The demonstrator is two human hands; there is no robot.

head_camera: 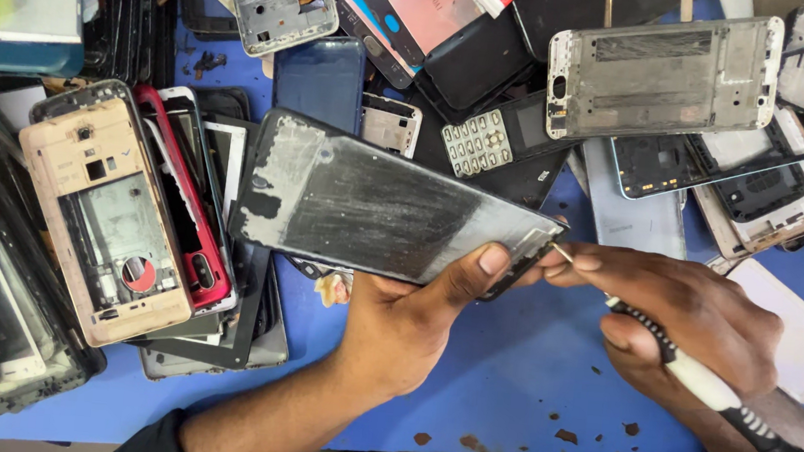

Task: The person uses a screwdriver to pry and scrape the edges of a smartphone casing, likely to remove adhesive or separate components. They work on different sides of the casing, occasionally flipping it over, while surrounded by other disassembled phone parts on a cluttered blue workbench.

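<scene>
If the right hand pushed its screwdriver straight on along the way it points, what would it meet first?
Probably the corner of the dark phone panel held by the left hand: the right hand aims the screwdriver tip right at that edge.

Gold phone frame point(107, 220), keypad phone point(487, 138)

You have two hands in view: your left hand point(403, 323) and your right hand point(685, 319). You have one screwdriver point(699, 378) and one dark phone panel point(384, 205). One keypad phone point(492, 137) lies near the far edge of the blue desk point(526, 363). One beige phone frame point(107, 220) and one red phone frame point(185, 207) sit toward the left edge. The rest of the pile is too tangled to count.
</scene>
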